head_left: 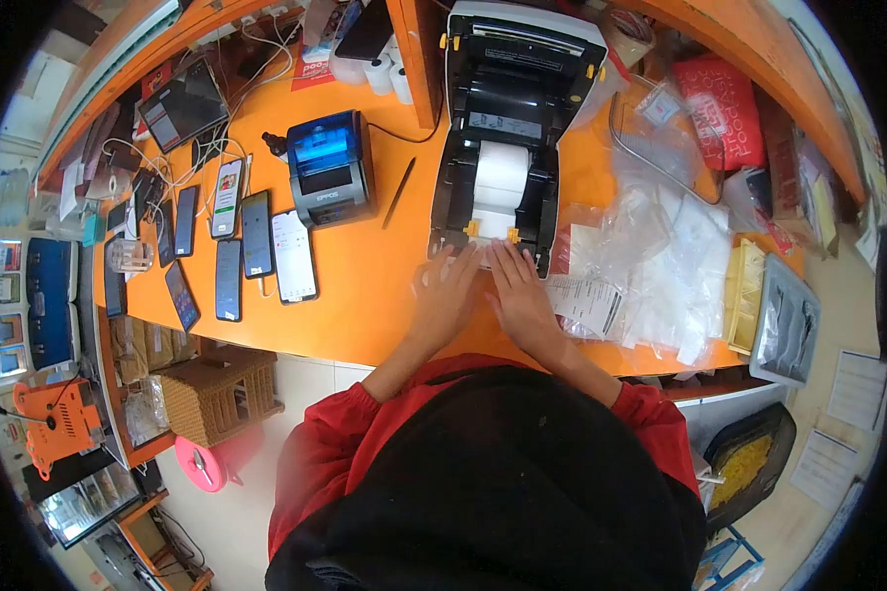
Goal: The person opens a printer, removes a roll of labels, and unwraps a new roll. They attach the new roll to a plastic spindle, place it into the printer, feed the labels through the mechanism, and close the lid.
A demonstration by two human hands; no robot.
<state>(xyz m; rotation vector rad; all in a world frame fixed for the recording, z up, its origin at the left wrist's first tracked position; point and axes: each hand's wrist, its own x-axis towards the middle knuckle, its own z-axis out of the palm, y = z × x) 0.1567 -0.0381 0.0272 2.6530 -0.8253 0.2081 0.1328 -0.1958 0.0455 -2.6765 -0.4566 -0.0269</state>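
Note:
A label printer (542, 177) stands on the orange table with its lid raised. Inside it sits a white paper roll (503, 175), whose strip runs down between two yellow tabs toward the front edge. Both hands are at that front edge. My left hand (447, 295) lies with its fingers extended at the left of the strip's end. My right hand (522, 294) rests beside it, fingers stretched onto the printer's front by the right yellow tab. The fingertips of both hands touch or nearly touch the paper. Neither hand is wrapped round anything.
Left of the printer are a pen (399, 194), a small blue-topped printer (331, 167) and several phones (296, 256) with cables. On the right lie clear plastic bags (660, 266), a printed slip (583, 301), a yellow tray (745, 295) and a grey tray (784, 320).

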